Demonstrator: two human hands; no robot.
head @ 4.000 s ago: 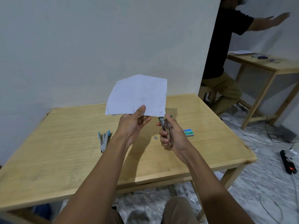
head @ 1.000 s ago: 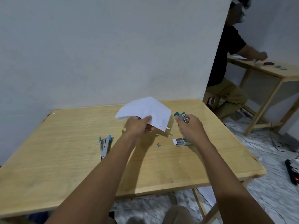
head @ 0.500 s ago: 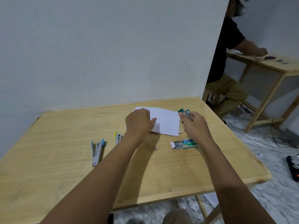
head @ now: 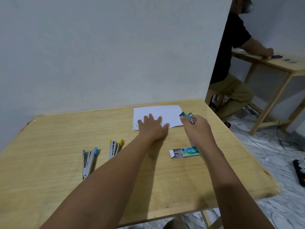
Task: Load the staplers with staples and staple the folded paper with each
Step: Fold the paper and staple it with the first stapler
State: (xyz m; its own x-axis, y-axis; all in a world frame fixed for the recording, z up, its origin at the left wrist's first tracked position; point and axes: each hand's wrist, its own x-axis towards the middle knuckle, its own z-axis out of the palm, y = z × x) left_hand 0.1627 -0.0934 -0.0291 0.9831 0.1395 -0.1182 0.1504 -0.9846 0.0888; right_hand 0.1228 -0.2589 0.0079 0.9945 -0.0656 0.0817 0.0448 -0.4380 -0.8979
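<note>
While pressed flat with fingers spread on the near half of the folded paper [head: 158, 114], left hand [head: 152, 128] pins the sheet to the table [head: 57, 129]; right hand [head: 196, 126] closed around the teal stapler [head: 187, 116], nose touching or just over the sheet's right edge. Likely step in hand: stapling with this one. Best done by sliding the paper's edge fully into the stapler mouth before squeezing, keeping the left palm down so nothing skates on the smooth wood, and biting near a corner where the layers lie together. Cannot tell whether the edge already sits between the stapler's halves. Lying open and apart on the near left: blue stapler [head: 89, 160] and yellow stapler [head: 114, 147], seemingly not yet used on the sheet. Near the right forearm, well clear of the paper: staple box [head: 184, 152], tray partly drawn out. Paper close to the far edge of the table and the wall behind, so little room for pushing away; right table edge not far past the stapler hand. Plenty of bare wood toward the near side and left for drawing the sheet back.
</note>
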